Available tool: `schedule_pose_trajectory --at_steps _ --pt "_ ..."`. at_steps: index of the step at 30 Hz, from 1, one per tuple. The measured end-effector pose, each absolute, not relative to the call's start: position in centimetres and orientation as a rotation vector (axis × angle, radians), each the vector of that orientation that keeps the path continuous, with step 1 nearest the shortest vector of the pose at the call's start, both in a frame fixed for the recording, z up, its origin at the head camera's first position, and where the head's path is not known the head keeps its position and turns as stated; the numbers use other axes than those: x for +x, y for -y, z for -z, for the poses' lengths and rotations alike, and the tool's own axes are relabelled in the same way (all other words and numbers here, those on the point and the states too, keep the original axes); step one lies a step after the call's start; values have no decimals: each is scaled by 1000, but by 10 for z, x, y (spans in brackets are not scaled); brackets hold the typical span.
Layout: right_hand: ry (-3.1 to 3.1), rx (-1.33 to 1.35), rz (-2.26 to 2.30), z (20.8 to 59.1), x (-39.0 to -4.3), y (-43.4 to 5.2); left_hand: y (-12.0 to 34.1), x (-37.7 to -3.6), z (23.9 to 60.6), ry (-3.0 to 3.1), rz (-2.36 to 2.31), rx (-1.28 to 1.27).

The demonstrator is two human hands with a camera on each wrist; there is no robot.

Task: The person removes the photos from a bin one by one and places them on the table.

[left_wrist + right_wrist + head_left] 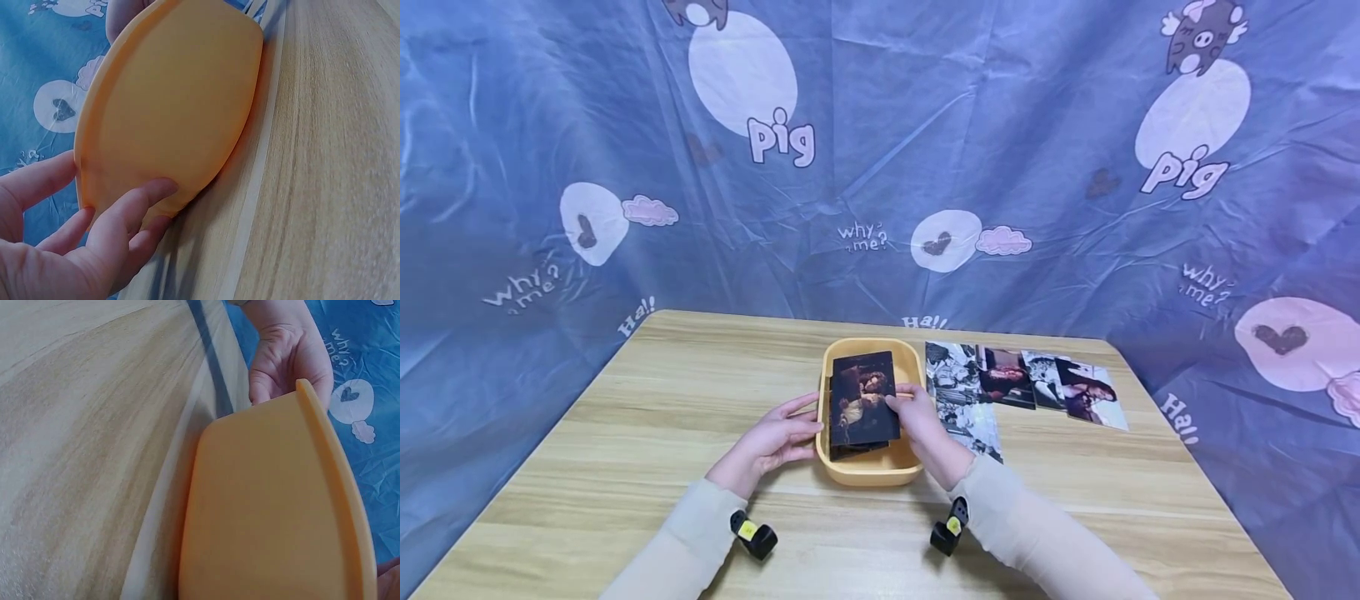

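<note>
A yellow-orange plastic bin point(871, 478) sits on the table, with dark photo cards inside. My right hand point(925, 425) pinches the right edge of a dark photo card point(867, 417), its thumb on the picture, over the bin. Below this card, the edge of another dark card point(842, 452) shows. Against the bin's left side rests my left hand point(778, 435), its fingers spread. In the left wrist view, those fingers point(119, 219) touch the outer wall and rim. Only a sliver of the right hand point(390, 581) appears in the right wrist view.
Right of the bin lie black-and-white picture prints point(958, 400). Farther right, a row of overlapping photos includes a reddish one point(1009, 379), a grey one point(1047, 379) and a dark-haired portrait point(1090, 393). A blue patterned curtain point(865, 167) hangs behind the wooden table point(700, 375).
</note>
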State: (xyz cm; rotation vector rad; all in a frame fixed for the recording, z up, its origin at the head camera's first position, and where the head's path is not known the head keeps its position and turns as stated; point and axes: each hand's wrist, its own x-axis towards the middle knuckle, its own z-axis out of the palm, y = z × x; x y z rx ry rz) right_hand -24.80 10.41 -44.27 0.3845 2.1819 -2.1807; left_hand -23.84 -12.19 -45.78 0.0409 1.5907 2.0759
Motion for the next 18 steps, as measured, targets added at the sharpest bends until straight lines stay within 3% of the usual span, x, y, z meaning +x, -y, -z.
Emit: schedule_pose_trajectory --at_steps 5,10,18 --pt "-2078 179 2352 468 -262 -114 122 -240 459 -1600 -2079 42" --pt "-2058 340 2314 435 -248 -109 122 -240 460 -1607 -2077 38" --pt "-2017 367 2339 410 -242 -132 122 -240 458 -1611 -2071 52"
